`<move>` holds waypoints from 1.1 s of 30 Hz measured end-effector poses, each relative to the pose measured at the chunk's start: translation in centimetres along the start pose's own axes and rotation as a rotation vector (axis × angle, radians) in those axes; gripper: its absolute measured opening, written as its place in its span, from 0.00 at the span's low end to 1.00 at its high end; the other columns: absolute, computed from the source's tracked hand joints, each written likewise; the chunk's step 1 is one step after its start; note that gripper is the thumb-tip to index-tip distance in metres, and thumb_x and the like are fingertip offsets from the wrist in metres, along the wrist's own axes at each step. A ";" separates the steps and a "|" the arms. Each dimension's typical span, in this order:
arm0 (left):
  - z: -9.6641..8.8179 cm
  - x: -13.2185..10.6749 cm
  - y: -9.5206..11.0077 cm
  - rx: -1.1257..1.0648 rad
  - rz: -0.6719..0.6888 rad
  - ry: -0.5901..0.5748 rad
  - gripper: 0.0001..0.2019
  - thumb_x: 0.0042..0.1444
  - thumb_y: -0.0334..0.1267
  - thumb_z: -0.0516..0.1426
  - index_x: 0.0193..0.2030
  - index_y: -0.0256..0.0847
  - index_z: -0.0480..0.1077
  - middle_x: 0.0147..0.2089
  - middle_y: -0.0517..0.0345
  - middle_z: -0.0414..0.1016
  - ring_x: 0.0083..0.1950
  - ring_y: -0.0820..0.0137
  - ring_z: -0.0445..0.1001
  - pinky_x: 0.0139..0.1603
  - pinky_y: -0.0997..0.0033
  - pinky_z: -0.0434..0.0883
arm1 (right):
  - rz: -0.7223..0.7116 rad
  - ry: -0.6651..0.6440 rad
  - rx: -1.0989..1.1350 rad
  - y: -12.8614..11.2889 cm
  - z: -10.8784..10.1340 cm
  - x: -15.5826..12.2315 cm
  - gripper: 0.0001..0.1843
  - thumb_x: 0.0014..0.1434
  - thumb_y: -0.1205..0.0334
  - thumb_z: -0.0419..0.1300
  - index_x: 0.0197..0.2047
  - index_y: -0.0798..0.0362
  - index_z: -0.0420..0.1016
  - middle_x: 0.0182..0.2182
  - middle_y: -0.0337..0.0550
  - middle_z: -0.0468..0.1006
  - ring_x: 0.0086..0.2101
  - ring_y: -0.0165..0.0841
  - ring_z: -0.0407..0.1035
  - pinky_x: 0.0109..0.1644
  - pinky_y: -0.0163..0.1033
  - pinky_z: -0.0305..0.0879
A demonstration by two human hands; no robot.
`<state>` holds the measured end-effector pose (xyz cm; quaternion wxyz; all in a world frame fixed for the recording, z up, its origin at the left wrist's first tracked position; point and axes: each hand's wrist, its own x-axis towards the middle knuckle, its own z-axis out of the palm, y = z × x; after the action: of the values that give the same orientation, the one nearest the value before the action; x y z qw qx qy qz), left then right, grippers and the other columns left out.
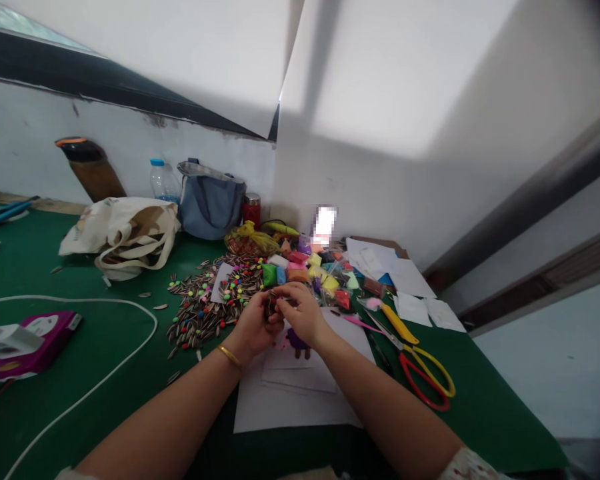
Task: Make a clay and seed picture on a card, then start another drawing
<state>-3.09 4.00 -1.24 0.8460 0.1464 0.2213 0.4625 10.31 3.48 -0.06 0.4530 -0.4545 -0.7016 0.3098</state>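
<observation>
Over the white paper (290, 407), my two hands meet with bent fingers. My left hand (257, 325), with a gold bangle on its wrist, is closed around a small dark cluster that looks like sunflower seeds (270, 305). Closed against the same cluster, my right hand (303, 310) pinches something its fingers mostly hide. Just below the hands, a small purple clay piece (297, 339) with seed-like legs lies on the paper. A heap of striped sunflower seeds (200, 323) mixed with small coloured balls spreads to the left of my left hand.
Packets of coloured clay (297, 275) lie behind the hands. Scissors with red and yellow handles (425, 373) and a yellow-handled cutter (399, 325) are at right. A white cable (145, 313), cream cloth bag (125, 233) and blue bag (213, 207) are at left.
</observation>
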 end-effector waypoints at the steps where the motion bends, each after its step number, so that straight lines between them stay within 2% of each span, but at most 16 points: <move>1: 0.0 0.0 0.0 0.017 0.007 0.014 0.07 0.56 0.36 0.51 0.29 0.38 0.64 0.20 0.66 0.61 0.14 0.81 0.56 0.11 0.84 0.51 | -0.037 0.003 -0.077 -0.1 -0.2 0.0 0.14 0.58 0.64 0.58 0.47 0.50 0.79 0.45 0.45 0.72 0.44 0.35 0.70 0.50 0.42 0.69; 4: 0.1 0.0 -0.1 0.073 0.033 0.049 0.04 0.55 0.35 0.53 0.31 0.38 0.65 0.20 0.66 0.62 0.14 0.81 0.58 0.11 0.84 0.50 | -0.102 -0.035 -0.218 -0.4 -0.9 0.2 0.13 0.59 0.68 0.58 0.45 0.49 0.80 0.37 0.42 0.73 0.41 0.33 0.69 0.48 0.39 0.68; 12: 0.6 -0.4 -0.7 0.191 0.078 0.111 0.08 0.54 0.39 0.60 0.31 0.38 0.65 0.21 0.67 0.63 0.16 0.83 0.60 0.12 0.87 0.48 | -0.101 -0.117 -0.434 -1.0 -1.9 0.4 0.09 0.56 0.68 0.60 0.40 0.50 0.78 0.35 0.40 0.75 0.37 0.33 0.68 0.42 0.37 0.63; 14: 0.7 -0.5 -0.5 0.204 0.071 0.098 0.07 0.53 0.38 0.60 0.33 0.39 0.65 0.23 0.66 0.64 0.17 0.82 0.61 0.12 0.87 0.47 | -0.031 -0.093 -0.347 -1.0 -2.1 0.4 0.07 0.56 0.67 0.59 0.37 0.51 0.77 0.32 0.38 0.76 0.33 0.32 0.68 0.39 0.36 0.62; 17: 0.8 -0.7 0.0 0.199 0.042 0.055 0.05 0.52 0.35 0.58 0.34 0.40 0.66 0.25 0.64 0.66 0.18 0.80 0.62 0.12 0.85 0.47 | 0.122 -0.035 0.013 -1.0 -2.1 0.3 0.04 0.56 0.63 0.58 0.35 0.52 0.74 0.28 0.36 0.75 0.30 0.31 0.68 0.36 0.35 0.63; 19: 0.7 -0.7 0.3 0.193 0.020 0.030 0.04 0.51 0.34 0.56 0.35 0.39 0.65 0.27 0.62 0.67 0.20 0.80 0.63 0.12 0.85 0.46 | 0.191 -0.002 0.269 -0.8 -2.0 0.2 0.06 0.56 0.60 0.59 0.34 0.53 0.73 0.28 0.36 0.76 0.31 0.31 0.69 0.37 0.35 0.64; 21: 0.6 -0.7 0.4 0.193 -0.010 0.024 0.05 0.52 0.36 0.56 0.35 0.39 0.66 0.28 0.60 0.68 0.20 0.79 0.63 0.12 0.85 0.46 | 0.234 0.030 0.416 -0.6 -1.8 0.1 0.08 0.55 0.57 0.61 0.34 0.54 0.73 0.28 0.37 0.76 0.32 0.31 0.69 0.39 0.35 0.65; 23: 0.6 -0.7 0.1 0.212 -0.041 0.036 0.08 0.54 0.40 0.57 0.34 0.38 0.65 0.27 0.60 0.67 0.19 0.80 0.62 0.12 0.85 0.45 | 0.253 0.044 0.441 -0.3 -1.7 -0.1 0.09 0.54 0.56 0.62 0.34 0.54 0.74 0.27 0.37 0.75 0.31 0.31 0.68 0.38 0.35 0.64; 26: 0.8 -0.8 -0.5 0.311 -0.020 0.039 0.14 0.54 0.46 0.61 0.33 0.38 0.64 0.25 0.64 0.64 0.18 0.82 0.58 0.13 0.86 0.45 | 0.243 0.049 0.353 0.3 -1.5 -0.5 0.09 0.53 0.57 0.62 0.33 0.54 0.74 0.27 0.37 0.74 0.30 0.31 0.68 0.37 0.36 0.64; 29: 1.0 -0.9 -0.7 0.401 0.035 0.019 0.16 0.51 0.46 0.64 0.32 0.39 0.63 0.25 0.66 0.63 0.18 0.84 0.56 0.14 0.86 0.46 | 0.228 0.098 0.295 0.7 -0.9 -0.9 0.08 0.53 0.58 0.62 0.33 0.53 0.74 0.28 0.37 0.75 0.31 0.31 0.68 0.37 0.36 0.64; 33: 1.3 -1.1 -0.7 0.481 0.032 -0.001 0.16 0.52 0.46 0.63 0.30 0.39 0.63 0.24 0.67 0.62 0.17 0.84 0.55 0.14 0.85 0.47 | 0.253 0.175 0.375 1.1 -0.4 -1.3 0.07 0.53 0.58 0.62 0.33 0.52 0.73 0.28 0.36 0.74 0.30 0.31 0.67 0.37 0.36 0.64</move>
<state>-2.47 2.66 -0.20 0.7795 0.3472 0.3225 0.4096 11.28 2.71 -1.29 0.5460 -0.4718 -0.5275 0.4483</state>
